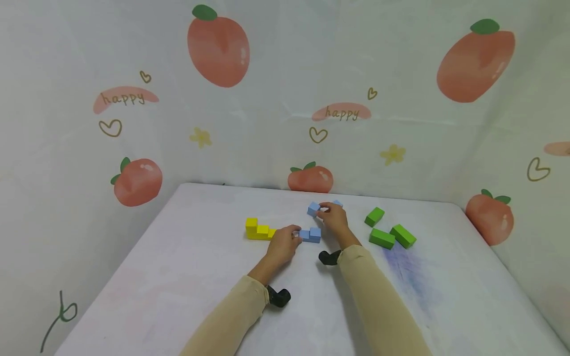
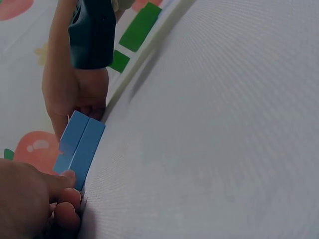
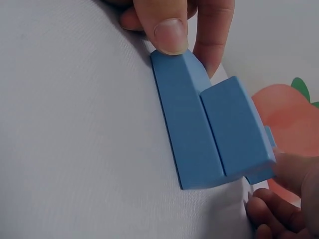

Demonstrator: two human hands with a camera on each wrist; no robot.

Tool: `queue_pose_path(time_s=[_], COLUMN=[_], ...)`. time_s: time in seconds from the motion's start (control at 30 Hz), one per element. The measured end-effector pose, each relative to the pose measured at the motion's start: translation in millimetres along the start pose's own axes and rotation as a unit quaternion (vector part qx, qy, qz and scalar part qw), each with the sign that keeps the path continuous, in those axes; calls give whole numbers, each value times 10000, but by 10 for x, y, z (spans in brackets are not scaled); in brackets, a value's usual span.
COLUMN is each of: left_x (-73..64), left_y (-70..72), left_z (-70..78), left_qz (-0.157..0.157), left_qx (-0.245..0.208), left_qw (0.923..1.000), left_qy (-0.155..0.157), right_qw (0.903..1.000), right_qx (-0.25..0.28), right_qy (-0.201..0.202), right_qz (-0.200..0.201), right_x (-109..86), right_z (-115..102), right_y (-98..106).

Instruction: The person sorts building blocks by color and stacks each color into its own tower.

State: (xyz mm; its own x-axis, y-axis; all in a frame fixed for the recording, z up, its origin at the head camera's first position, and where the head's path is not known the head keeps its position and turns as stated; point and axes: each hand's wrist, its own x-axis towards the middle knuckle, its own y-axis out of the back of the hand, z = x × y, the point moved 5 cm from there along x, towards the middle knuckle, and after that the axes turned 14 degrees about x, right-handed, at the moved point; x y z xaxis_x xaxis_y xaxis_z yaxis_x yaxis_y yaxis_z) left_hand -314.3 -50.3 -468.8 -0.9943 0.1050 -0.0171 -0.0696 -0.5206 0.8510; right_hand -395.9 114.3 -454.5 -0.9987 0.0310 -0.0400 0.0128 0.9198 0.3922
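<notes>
Two blue blocks lie stacked on the table, a shorter upper block (image 3: 237, 127) sitting at the right end of a longer lower block (image 3: 184, 124). My left hand (image 1: 284, 244) pinches the long block's left end between thumb and fingers, as the right wrist view shows. Just behind the stack, my right hand (image 1: 336, 220) holds another small blue block (image 1: 313, 208) at its fingertips. Part of that block shows beside the right hand (image 3: 301, 174) in the right wrist view. One more blue piece (image 1: 338, 203) peeks out behind the right hand, mostly hidden.
Yellow blocks (image 1: 252, 227) form steps left of the left hand, which covers their right end. Several green blocks (image 1: 382, 238) lie loose to the right. A patterned cloth wall (image 1: 267, 123) rises behind the white table (image 1: 178, 277).
</notes>
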Motion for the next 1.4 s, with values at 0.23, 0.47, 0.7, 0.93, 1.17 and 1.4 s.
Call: queue_pose_path(time_s=[0.23,0.47,0.7,0.93,1.17,1.4], left_x=[6,13,14,15,8,3], left_y=[0,-11,-21,-18,-10,-3], left_z=[-3,-10,-15,-19,-8,-4], left_qz=[-16,-15,-1,36,65,79], left_qx=[9,11,1,21,-19,-53], left_qw=[10000,10000,10000,9999,9999,9999], left_qy=[39,12,-30,-94,-87,-100], right_qw=[9996,9988,9974,9947,9928,9899], right_qx=[63,50,-84,-69,-128,-239], right_qy=[26,294,568,811,918,974], right_qz=[-286,-398,-443,-636,-759,-1002], right_x=[-31,-95,-227,-336,-451,-552], right_z=[38,40,-35,-85,-112,-128], right_y=[43,89,184,238,256,230])
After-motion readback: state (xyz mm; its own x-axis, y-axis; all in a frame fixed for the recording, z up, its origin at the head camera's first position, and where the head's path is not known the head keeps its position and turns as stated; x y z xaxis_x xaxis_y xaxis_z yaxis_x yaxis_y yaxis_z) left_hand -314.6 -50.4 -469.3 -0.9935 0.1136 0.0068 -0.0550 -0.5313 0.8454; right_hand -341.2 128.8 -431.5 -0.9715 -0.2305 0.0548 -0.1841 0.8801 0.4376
